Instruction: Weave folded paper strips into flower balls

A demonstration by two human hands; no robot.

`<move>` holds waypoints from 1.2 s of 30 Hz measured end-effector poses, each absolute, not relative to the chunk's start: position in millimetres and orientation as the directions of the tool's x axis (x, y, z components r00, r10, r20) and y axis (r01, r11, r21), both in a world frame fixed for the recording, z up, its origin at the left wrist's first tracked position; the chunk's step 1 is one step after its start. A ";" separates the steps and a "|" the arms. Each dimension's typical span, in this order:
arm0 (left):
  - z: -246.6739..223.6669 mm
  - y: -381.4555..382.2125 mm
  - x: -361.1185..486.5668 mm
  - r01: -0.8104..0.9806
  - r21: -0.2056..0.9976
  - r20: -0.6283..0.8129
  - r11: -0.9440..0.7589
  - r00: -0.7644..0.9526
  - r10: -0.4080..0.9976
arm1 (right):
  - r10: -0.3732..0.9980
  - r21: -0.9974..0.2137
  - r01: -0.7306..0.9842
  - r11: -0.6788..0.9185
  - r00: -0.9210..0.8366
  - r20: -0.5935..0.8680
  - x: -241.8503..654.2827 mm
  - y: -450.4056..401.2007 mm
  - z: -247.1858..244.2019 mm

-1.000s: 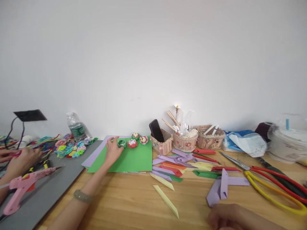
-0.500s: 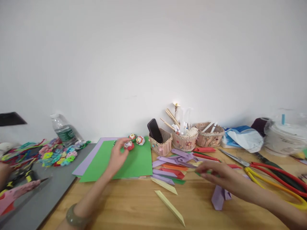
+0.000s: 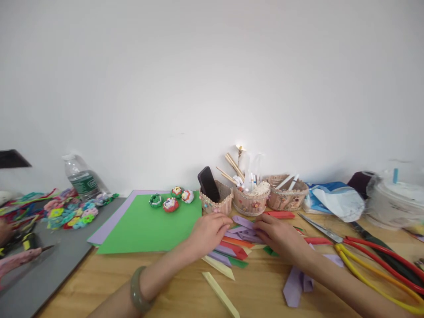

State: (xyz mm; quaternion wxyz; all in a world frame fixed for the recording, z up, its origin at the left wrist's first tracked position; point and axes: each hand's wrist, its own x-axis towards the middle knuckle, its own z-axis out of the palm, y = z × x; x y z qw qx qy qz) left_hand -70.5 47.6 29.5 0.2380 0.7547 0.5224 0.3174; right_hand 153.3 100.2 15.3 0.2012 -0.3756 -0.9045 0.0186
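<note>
My left hand (image 3: 212,232) lies over the left end of a heap of folded paper strips (image 3: 243,232), fingers loosely stretched and nothing visible in them. Across the heap, my right hand (image 3: 280,234) has its fingertips closed on a purple folded paper strip (image 3: 256,234); part of that strip is hidden by the fingers. Orange, red and green strips lie between and below the hands. Several small folded-paper flowers (image 3: 170,204) sit on a green paper sheet (image 3: 142,232) to the left of my left hand.
Behind the heap stand small wooden baskets (image 3: 251,202), one holding a phone (image 3: 208,183). Large scissors (image 3: 338,238) with red and yellow handles lie to the right. At left are a water bottle (image 3: 81,179), crocheted flowers (image 3: 71,214) and another person's hand (image 3: 5,232).
My left hand has moved right from the paper flowers to the strips. My right hand has shifted slightly left and onto the heap. The view has turned a little.
</note>
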 end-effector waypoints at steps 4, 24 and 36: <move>28.7 43.5 -46.0 0.496 0.848 0.139 -0.185 0.129 0.982 | 0.679 -0.305 0.614 0.728 -0.582 0.447 168.4 92.5 17.2; 19.6 26.3 -2.9 -0.274 0.936 -0.243 0.219 -0.054 0.969 | 0.723 -0.719 0.301 0.627 -0.570 0.392 159.6 48.8 14.8; 28.0 36.6 -13.1 -0.404 0.913 -0.171 0.062 -0.240 0.956 | 0.787 -0.475 0.631 0.614 -0.536 0.305 166.8 76.7 14.3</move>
